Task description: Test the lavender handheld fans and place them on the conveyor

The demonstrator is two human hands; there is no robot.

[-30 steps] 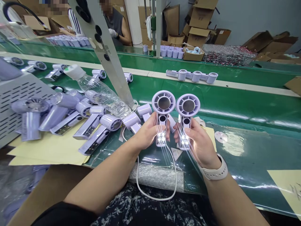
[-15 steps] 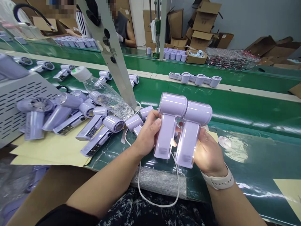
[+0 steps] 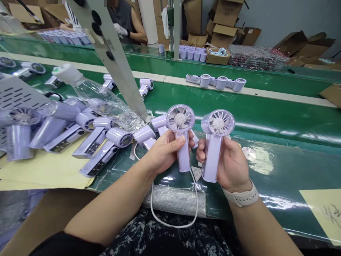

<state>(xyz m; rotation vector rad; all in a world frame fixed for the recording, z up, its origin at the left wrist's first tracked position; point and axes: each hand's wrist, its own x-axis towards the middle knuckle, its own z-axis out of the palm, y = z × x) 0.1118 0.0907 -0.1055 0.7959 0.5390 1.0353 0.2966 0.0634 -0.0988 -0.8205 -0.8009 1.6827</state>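
Two lilac handheld fans are held upright side by side above the green bench, blade ends facing me. My left hand [image 3: 167, 149] is closed round the handle of the left fan [image 3: 183, 154], its thumb across the handle's top. My right hand [image 3: 233, 165] grips the right fan [image 3: 212, 156], with fingertips showing at the handle's left side. A small gap separates the fans. Below them a white cable [image 3: 173, 226] loops past the bench edge and a strip of bubble wrap [image 3: 177, 201]. More lilac fans [image 3: 99, 158] lie in a pile left of my left hand.
A clear plastic bottle [image 3: 103, 96] leans over the pile beside a slanted metal post [image 3: 114, 60]. Yellow paper [image 3: 53, 172] lies under the fans. Three fans [image 3: 221, 82] rest on the conveyor's pale strip. Across the line are a person [image 3: 128, 21], lilac parts and cardboard boxes [image 3: 226, 21].
Both fans have turned from their smooth sides to show their bladed ends, and have moved apart. The view has shifted slightly, so the surroundings sit further left and higher.
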